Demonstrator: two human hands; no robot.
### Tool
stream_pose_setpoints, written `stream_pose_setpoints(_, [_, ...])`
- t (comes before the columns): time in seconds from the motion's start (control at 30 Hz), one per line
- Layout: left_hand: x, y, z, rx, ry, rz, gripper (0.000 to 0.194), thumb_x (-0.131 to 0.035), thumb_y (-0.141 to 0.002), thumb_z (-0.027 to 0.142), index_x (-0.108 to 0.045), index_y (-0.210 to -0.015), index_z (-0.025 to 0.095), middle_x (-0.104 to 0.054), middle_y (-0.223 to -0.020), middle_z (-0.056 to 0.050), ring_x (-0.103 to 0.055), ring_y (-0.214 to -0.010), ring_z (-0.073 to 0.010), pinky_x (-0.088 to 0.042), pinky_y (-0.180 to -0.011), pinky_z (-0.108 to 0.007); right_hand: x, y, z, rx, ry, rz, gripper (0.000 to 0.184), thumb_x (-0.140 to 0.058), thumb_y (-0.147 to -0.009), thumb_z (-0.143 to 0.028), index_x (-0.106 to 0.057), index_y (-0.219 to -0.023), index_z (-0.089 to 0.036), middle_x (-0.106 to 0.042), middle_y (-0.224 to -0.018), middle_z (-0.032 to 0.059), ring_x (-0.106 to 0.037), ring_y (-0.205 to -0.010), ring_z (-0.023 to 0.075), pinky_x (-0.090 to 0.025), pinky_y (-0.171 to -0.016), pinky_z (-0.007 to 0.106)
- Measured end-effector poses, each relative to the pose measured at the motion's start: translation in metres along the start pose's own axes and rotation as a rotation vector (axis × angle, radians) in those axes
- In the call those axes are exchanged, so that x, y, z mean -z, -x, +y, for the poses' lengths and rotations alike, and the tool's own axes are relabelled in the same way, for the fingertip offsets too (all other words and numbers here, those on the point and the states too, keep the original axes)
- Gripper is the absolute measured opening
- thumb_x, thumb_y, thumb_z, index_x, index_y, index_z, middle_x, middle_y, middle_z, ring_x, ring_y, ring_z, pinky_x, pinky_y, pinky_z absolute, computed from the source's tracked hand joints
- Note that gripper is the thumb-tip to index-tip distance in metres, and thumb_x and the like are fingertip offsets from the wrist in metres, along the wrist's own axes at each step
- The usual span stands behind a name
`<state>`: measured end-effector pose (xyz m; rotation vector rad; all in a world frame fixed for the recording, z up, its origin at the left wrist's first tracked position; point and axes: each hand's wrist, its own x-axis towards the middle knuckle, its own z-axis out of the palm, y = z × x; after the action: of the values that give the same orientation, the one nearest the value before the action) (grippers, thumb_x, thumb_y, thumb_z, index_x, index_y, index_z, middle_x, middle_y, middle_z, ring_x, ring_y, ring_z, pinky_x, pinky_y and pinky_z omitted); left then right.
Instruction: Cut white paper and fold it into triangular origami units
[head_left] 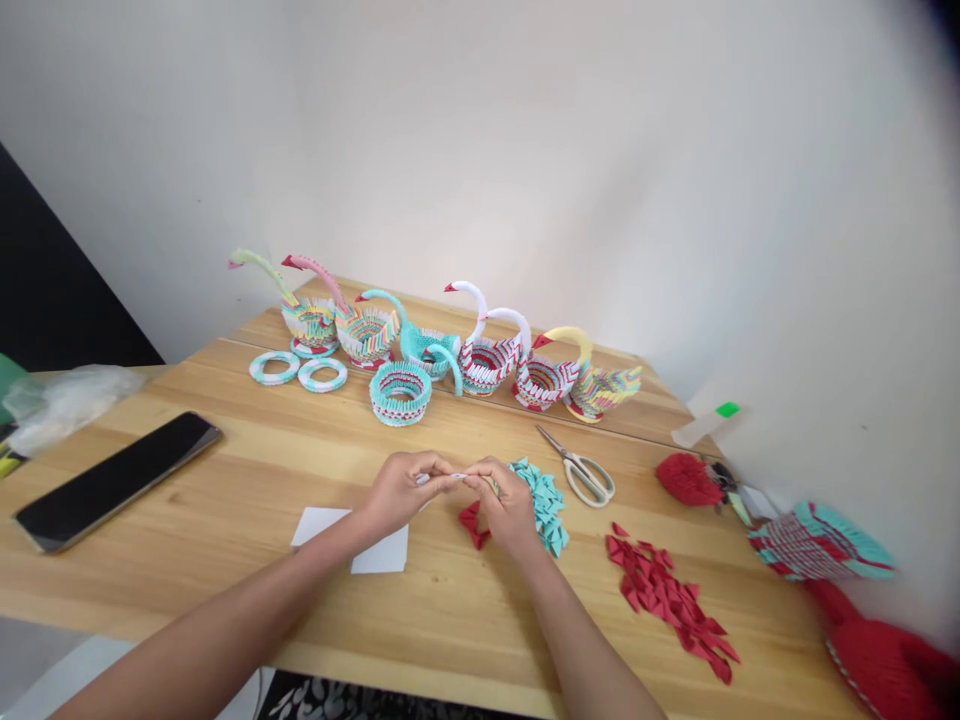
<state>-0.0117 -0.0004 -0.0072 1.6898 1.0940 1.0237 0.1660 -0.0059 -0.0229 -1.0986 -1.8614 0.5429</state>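
Between my two hands is a small folded piece of white paper (456, 477), held up over the table's middle. My left hand (401, 487) pinches one end with thumb and forefinger, and my right hand (506, 500) pinches the other; fingers partly hide the paper. White paper sheets (382, 555) lie under my left wrist. A few red folded pieces (473, 524) are beside my right hand. Just past that hand is a pile of turquoise folded paper triangles (551, 505), and a pile of red triangles (667, 595) lies farther right.
Several folded-paper swans (491, 365) line the table's back, with a round paper basket (400, 395) before them. Two paper rings (274, 368) lie at left. Scissors (589, 478) are behind the turquoise pile. A phone (116, 480) lies left; red paper figures (885, 650) stand at the right edge.
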Motion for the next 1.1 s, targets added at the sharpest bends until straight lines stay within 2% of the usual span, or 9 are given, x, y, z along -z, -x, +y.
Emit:
stream_pose_setpoints(0.1, [0.0,0.0,-0.006,-0.113,-0.182,0.019,0.016,-0.057,-0.081,0.028,-0.067,-0.075,0.016,-0.067,-0.067,-0.001,-0.058,-0.06,-0.012,-0.039,-0.057,-0.02,0.001,0.0,0.001,0.12,0.062,-0.015,0.014,-0.051,-0.088,-0.024,-0.063,-0.093,-0.021,-0.066,-0.085,0.0038,-0.058,-0.083,0.0174,-0.044,-0.075,0.031])
stream_pose_setpoints(0.2, [0.0,0.001,-0.012,-0.222,-0.349,0.024,0.015,-0.056,-0.081,0.026,-0.067,-0.075,0.017,-0.068,-0.07,-0.003,-0.059,-0.065,-0.0141,-0.038,-0.061,-0.022,0.002,0.0,0.002,0.184,0.104,-0.014,0.011,-0.052,-0.088,-0.024,-0.063,-0.089,-0.021,-0.066,-0.082,0.0038,-0.058,-0.081,0.0177,-0.043,-0.076,0.032])
stream_pose_setpoints(0.4, [0.0,0.003,-0.007,-0.319,-0.352,0.031,0.019,-0.055,-0.082,0.029,-0.068,-0.073,0.018,-0.067,-0.069,-0.005,-0.057,-0.065,-0.0151,-0.037,-0.063,-0.024,-0.001,0.003,-0.002,0.083,0.094,0.011,0.013,-0.052,-0.087,-0.026,-0.061,-0.079,-0.02,-0.063,-0.076,0.0023,-0.057,-0.077,0.0171,-0.043,-0.073,0.03])
stream_pose_setpoints(0.53, [-0.001,0.0,-0.004,-0.096,0.028,0.026,0.018,-0.06,-0.079,0.033,-0.067,-0.073,0.017,-0.065,-0.068,-0.003,-0.056,-0.063,-0.0135,-0.039,-0.061,-0.023,-0.007,0.005,-0.006,0.025,0.059,0.092,0.013,-0.051,-0.088,-0.025,-0.062,-0.081,-0.021,-0.064,-0.079,0.0016,-0.059,-0.08,0.0166,-0.043,-0.073,0.029])
stream_pose_setpoints(0.67, [-0.005,-0.002,-0.005,0.182,0.48,-0.02,0.023,-0.063,-0.076,0.037,-0.067,-0.072,0.015,-0.065,-0.07,-0.004,-0.057,-0.065,-0.0133,-0.043,-0.066,-0.024,-0.01,0.003,-0.009,0.126,0.175,0.166,0.013,-0.051,-0.089,-0.022,-0.063,-0.085,-0.022,-0.066,-0.078,0.0008,-0.059,-0.078,0.0156,-0.04,-0.082,0.032])
stream_pose_setpoints(0.77, [-0.008,0.0,-0.006,0.241,0.746,-0.133,0.026,-0.065,-0.076,0.039,-0.07,-0.077,0.013,-0.068,-0.081,-0.008,-0.06,-0.075,-0.0156,-0.043,-0.077,-0.027,-0.01,0.002,-0.012,0.204,0.359,0.197,0.014,-0.051,-0.088,-0.02,-0.063,-0.082,-0.021,-0.066,-0.072,0.0001,-0.058,-0.072,0.0143,-0.034,-0.09,0.037])
stream_pose_setpoints(0.87, [-0.01,0.002,-0.01,0.297,0.936,-0.215,0.025,-0.067,-0.075,0.036,-0.07,-0.083,0.013,-0.069,-0.088,-0.01,-0.06,-0.079,-0.0159,-0.043,-0.082,-0.029,-0.011,0.001,-0.018,0.265,0.54,0.148,0.015,-0.051,-0.088,-0.02,-0.063,-0.079,-0.021,-0.066,-0.074,0.0003,-0.057,-0.075,0.0136,-0.029,-0.096,0.039])
stream_pose_setpoints(1.0, [-0.008,-0.001,-0.018,0.403,1.023,-0.149,0.019,-0.073,-0.07,0.027,-0.07,-0.083,0.013,-0.07,-0.089,-0.008,-0.062,-0.082,-0.0151,-0.044,-0.084,-0.027,0.001,-0.007,-0.017,0.321,0.605,-0.036,0.015,-0.05,-0.089,-0.019,-0.064,-0.089,-0.024,-0.068,-0.087,0.0011,-0.057,-0.085,0.0143,-0.028,-0.098,0.037])
stream_pose_setpoints(1.1, [-0.004,-0.006,-0.02,0.456,1.039,-0.078,0.016,-0.074,-0.069,0.024,-0.07,-0.079,0.012,-0.07,-0.085,-0.007,-0.064,-0.082,-0.0158,-0.045,-0.086,-0.028,0.035,-0.012,-0.001,0.158,0.536,-0.07,0.018,-0.052,-0.086,-0.02,-0.064,-0.098,-0.025,-0.066,-0.099,0.0032,-0.055,-0.096,0.0171,-0.035,-0.091,0.033])
